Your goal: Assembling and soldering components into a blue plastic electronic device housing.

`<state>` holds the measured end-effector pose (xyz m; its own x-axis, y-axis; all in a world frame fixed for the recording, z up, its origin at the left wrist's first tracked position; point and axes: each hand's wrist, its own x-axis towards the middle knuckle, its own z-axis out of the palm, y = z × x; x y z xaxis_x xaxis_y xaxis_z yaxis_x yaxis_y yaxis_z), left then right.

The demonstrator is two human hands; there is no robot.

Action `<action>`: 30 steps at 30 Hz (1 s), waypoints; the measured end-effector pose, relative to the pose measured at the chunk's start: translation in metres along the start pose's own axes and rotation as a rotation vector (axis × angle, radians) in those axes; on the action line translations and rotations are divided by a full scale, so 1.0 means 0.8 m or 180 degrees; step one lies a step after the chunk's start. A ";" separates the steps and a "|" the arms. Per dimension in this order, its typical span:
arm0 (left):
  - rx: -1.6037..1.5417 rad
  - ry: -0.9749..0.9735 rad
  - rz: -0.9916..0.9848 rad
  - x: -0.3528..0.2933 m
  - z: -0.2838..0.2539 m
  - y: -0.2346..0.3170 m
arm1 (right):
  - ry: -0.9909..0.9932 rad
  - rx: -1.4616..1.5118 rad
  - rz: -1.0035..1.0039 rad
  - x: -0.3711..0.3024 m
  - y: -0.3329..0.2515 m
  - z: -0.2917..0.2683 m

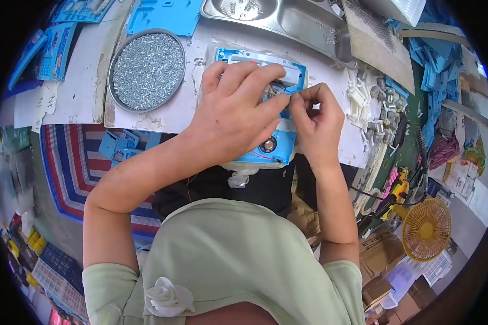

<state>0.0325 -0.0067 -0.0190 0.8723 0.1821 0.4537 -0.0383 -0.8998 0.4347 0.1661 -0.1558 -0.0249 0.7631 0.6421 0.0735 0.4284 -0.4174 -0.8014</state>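
Observation:
A blue plastic housing (pixel 279 149) with a white strip along its far edge and a small round speaker lies on the white worktable (pixel 81 103) in front of me. My left hand (pixel 236 111) rests on top of it, fingers spread over its middle, holding it down. My right hand (pixel 314 116) is beside it on the right, thumb and forefinger pinched on a small part or thin wire at the housing's centre; what it pinches is too small to make out.
A round metal tray (pixel 146 69) full of small screws sits to the left. A steel sink (pixel 287 19) lies beyond the housing. White and grey small parts (pixel 371 108) are piled to the right. Blue plastic parts are stacked around the edges. A yellow fan (pixel 425 228) stands on the floor.

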 end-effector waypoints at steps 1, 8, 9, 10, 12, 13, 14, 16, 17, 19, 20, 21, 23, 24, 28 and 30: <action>0.0075 -0.0096 -0.0041 0.002 -0.003 0.003 | -0.0119 0.0398 0.0211 0.001 -0.001 -0.004; 0.0260 -0.0532 -0.0095 0.008 -0.013 0.007 | 0.0960 0.0419 0.0214 0.073 0.028 -0.189; 0.0221 -0.0584 -0.0073 0.012 -0.015 0.011 | 0.1082 0.0273 0.0244 0.092 0.031 -0.245; 0.0267 -0.0590 -0.0070 0.015 -0.015 0.013 | 0.1341 0.0087 0.0158 0.122 0.038 -0.286; 0.0419 -0.0624 -0.0058 0.014 -0.012 0.011 | 0.1820 -0.0244 0.0189 0.200 0.053 -0.362; 0.0382 -0.0634 -0.0076 0.014 -0.010 0.010 | 0.1843 -0.0303 0.0252 0.238 0.061 -0.392; 0.0472 -0.0627 -0.0024 0.018 -0.007 0.013 | 0.1705 -0.0403 0.0495 0.277 0.102 -0.444; 0.0549 -0.0715 0.0020 0.017 -0.008 0.017 | 0.1204 -0.1581 0.1040 0.334 0.150 -0.479; 0.0558 -0.0752 0.0056 0.020 -0.006 0.017 | 0.0792 -0.1789 0.1292 0.357 0.195 -0.501; 0.0596 -0.0760 0.0016 0.018 -0.006 0.017 | -0.0057 -0.2816 0.2108 0.395 0.214 -0.468; 0.0589 -0.0752 0.0008 0.015 -0.007 0.016 | 0.0312 -0.3299 0.1640 0.399 0.241 -0.454; 0.0636 -0.0830 0.0088 0.012 -0.008 0.014 | 0.0934 -0.3503 0.1127 0.409 0.263 -0.435; 0.0712 -0.0888 -0.0028 0.006 -0.012 0.014 | 0.2038 -0.2331 0.1452 0.415 0.190 -0.351; 0.0635 -0.0818 0.0004 0.008 -0.014 0.016 | 0.2898 -0.2392 0.0943 0.420 0.199 -0.347; 0.0202 -0.0547 0.0177 0.003 -0.019 0.007 | 0.2848 -0.2192 0.0449 0.439 0.205 -0.378; 0.0092 -0.0428 0.0298 0.006 -0.021 0.009 | 0.2805 -0.2446 0.0520 0.445 0.200 -0.402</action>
<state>0.0281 -0.0057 -0.0005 0.9230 0.0439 0.3823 -0.1103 -0.9217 0.3720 0.6624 -0.2008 0.0639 0.7777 0.0052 0.6287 0.2437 -0.9243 -0.2939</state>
